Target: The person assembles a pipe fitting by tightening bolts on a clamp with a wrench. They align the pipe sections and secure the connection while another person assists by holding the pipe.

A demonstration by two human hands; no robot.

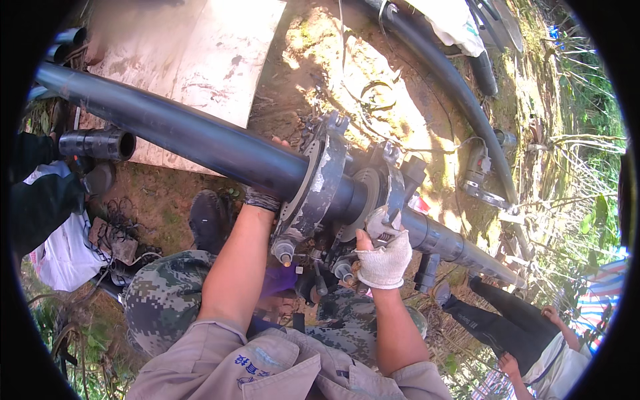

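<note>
A long, thick black plastic pipe slants from the upper left into a worn metal ring clamp. My left hand, in a dark glove, wraps under this pipe just left of the clamp; fingertips show on its far side, and the pipe hides the palm. A second clamp stands to the right, around a black pipe fitting. In a white knit glove, my right hand is closed on an adjustable wrench beside that second clamp. The wrench's handle is mostly hidden.
A pale board lies beyond the pipe. A short black pipe piece is at left, near another person's dark-clothed legs. A curved black pipe runs along the right. Another person is at lower right. Cables cross the dirt.
</note>
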